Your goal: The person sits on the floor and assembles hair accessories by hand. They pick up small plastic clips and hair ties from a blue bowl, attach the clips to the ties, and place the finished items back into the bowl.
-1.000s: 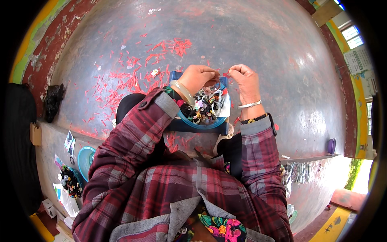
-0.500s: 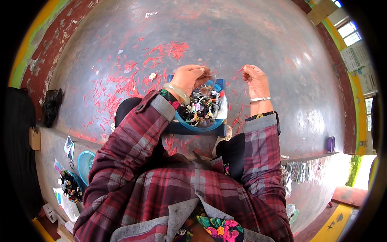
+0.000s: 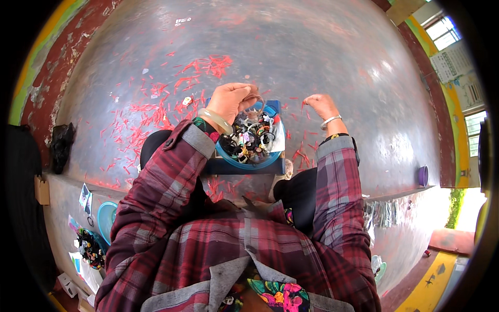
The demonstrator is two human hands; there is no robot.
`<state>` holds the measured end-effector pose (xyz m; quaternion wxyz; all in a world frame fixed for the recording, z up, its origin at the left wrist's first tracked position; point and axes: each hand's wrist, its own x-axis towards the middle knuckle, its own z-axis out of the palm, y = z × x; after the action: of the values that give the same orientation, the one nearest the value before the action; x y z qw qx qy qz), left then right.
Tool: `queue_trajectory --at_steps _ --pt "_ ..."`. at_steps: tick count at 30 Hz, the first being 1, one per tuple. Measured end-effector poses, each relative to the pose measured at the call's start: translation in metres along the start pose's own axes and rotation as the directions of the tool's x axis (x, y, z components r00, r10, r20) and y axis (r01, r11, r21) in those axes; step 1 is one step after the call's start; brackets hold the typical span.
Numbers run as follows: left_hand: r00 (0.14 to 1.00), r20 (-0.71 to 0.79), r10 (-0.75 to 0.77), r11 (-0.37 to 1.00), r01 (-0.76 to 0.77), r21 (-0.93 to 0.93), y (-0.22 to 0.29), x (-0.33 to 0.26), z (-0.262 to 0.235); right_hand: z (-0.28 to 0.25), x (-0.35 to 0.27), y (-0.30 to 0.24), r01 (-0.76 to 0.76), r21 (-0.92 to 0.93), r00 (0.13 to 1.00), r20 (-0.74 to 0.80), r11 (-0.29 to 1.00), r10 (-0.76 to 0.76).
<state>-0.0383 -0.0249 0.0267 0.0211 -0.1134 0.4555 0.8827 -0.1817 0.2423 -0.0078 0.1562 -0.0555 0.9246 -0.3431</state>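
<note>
We look down on a grey floor [image 3: 332, 57] littered with red scraps [image 3: 156, 112], filling most of the frame. At centre, a blue bowl [image 3: 244, 158] packed with small rings and trinkets [image 3: 252, 136] sits on a dark blue box [image 3: 244, 167] against our knees.

Our left hand [image 3: 231, 100] hangs over the bowl's upper rim, fingers pinched on a thin clear ring [image 3: 255, 100]. Our right hand [image 3: 321, 105] is raised right of the bowl, clear of it, fingers curled narrow; we cannot tell whether it holds anything.

Risks, as we judge them:
- The ring could slip from the pinch and drop among the scraps, where it would be hard to find.
- A knock from our left forearm could tip the bowl off the box.

Hard to make out: the single pieces in the bowl, the right fingertips, and a second bowl [image 3: 106, 218] at lower left, part hidden by our sleeve.
</note>
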Motion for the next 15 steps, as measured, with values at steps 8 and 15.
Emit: queue_trajectory --at_steps 8,15 --pt "1.0 0.016 -0.008 1.0 0.008 0.006 0.0 0.0 0.004 -0.001 0.014 0.033 0.126 -0.057 0.986 -0.101 0.99 -0.131" --pt "0.999 0.035 -0.002 1.0 0.002 0.004 -0.003 0.001 0.0 -0.005 0.007 0.027 0.078 0.061 0.996 -0.057 0.995 -0.075"
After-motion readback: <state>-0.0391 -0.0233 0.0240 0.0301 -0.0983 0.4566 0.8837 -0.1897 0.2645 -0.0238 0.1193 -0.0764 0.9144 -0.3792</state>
